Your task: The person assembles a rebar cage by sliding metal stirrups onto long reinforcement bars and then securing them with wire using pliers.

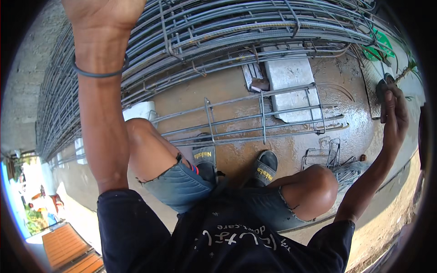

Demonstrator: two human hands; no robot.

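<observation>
Gray, narrow steel-bar cage (pixel 262 114): looks part-built, rings standing on the long bars, spare ones lying loose.
Cage lies just off centre toward one o'clock, right part over a pale gray concrete block (pixel 287 70). Done, by the look: several upright rectangular rings (pixel 210 113) spaced along it. Left, as I judge: loose gray rectangular rings (pixel 334 152) past three o'clock, unplaced beside a tangle of thin gray wire (pixel 353 170); joint ties too small to check. Big stack of gray steel cages (pixel 227 37), nine to one o'clock. Bare left hand (pixel 105 11) raised at eleven, fingers out of frame, grip untellable. Bare right hand (pixel 395 108) near three, fingers bent close by something dark; cannot tell whether grasped.
</observation>
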